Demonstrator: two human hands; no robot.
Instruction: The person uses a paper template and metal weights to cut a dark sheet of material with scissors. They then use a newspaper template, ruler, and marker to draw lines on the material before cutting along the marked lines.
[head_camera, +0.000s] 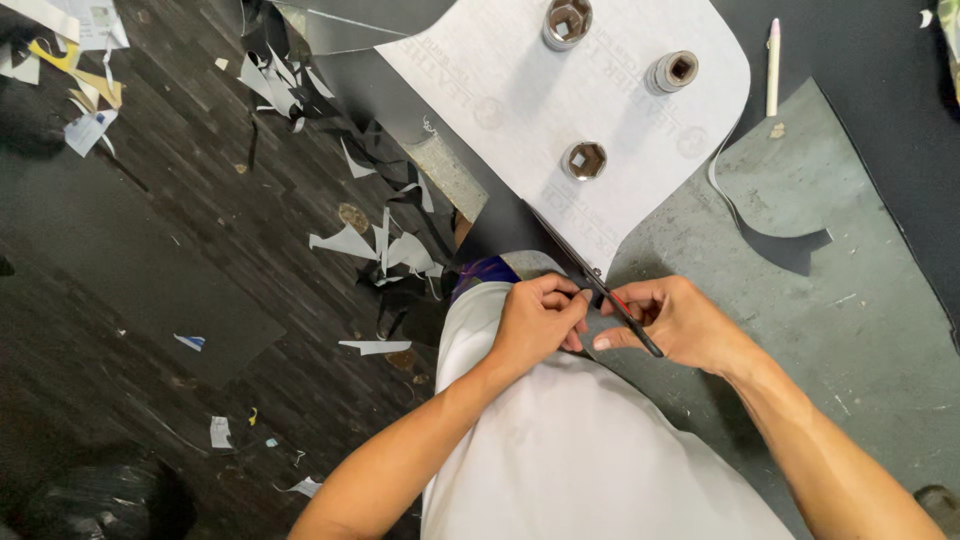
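Observation:
A white pattern sheet (560, 100) lies on a black sheet (860, 60), weighed down by three metal sockets (585, 160). Scissors (575, 255) have their blades running along the pattern's lower edge. My right hand (685, 325) grips the scissors' dark handles. My left hand (535, 325) sits right beside them, its fingers pinched on the sheet's near edge at the scissors' pivot. Both hands are over my white shirt at the table's front edge.
A white marker pen (772, 65) lies on the black sheet at the upper right. The grey tabletop (860, 330) shows to the right, with a cut curved strip. Several white and black offcuts (380, 245) litter the dark wooden floor on the left.

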